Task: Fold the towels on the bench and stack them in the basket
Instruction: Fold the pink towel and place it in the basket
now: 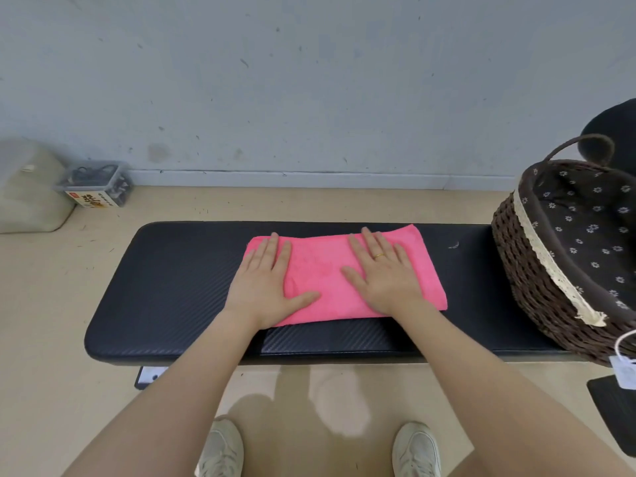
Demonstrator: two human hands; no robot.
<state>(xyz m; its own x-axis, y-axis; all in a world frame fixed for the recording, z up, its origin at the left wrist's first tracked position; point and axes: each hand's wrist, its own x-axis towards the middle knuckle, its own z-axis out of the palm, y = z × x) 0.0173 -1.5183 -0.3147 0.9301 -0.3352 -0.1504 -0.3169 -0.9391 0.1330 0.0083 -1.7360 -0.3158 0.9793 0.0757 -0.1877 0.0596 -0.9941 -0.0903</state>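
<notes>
A pink towel point(323, 266) lies folded into a long rectangle on the middle of the black padded bench point(165, 287). My left hand point(268, 287) rests flat on the towel's left end, fingers spread. My right hand point(385, 273), with a gold ring, lies flat on its right half, fingers spread too. Neither hand grips the cloth. A dark wicker basket point(537, 270) with a flowered lining and a lace trim stands on the bench's right end; the part of its inside that I see holds no towel.
A grey wall runs behind the bench. On the floor at the far left stand a pale container point(31, 191) and a clear plastic box point(96, 184). My two shoes point(220, 449) show below the bench. A white tag point(624, 370) hangs from the basket.
</notes>
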